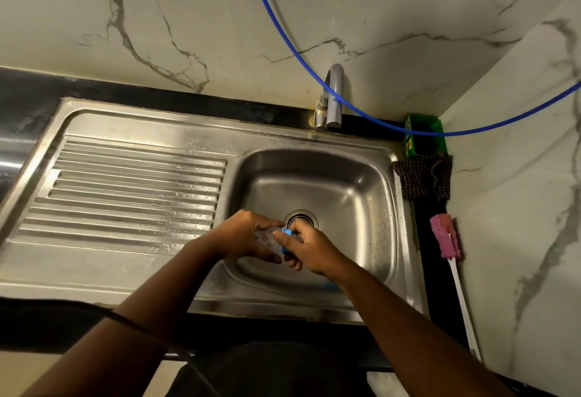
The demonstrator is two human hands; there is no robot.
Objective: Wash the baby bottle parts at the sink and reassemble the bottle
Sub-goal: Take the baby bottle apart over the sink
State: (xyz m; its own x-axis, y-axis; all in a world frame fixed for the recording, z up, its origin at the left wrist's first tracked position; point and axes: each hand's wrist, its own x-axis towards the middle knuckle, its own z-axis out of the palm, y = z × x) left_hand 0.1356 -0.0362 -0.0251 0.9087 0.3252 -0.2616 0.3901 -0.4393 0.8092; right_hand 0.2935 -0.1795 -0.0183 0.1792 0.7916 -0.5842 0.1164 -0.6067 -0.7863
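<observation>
Over the steel sink basin both hands meet just left of the drain. My left hand grips the clear bottle body, which lies roughly level and is mostly hidden by fingers. My right hand curls round the blue collar ring at the bottle's right end. The nipple is not visible. The tap stands behind the basin; no water stream shows.
A ribbed steel draining board lies to the left. On the black counter at right lie a pink-headed bottle brush with a white handle, a dark checked cloth and a green box. A blue hose hangs across the marble wall.
</observation>
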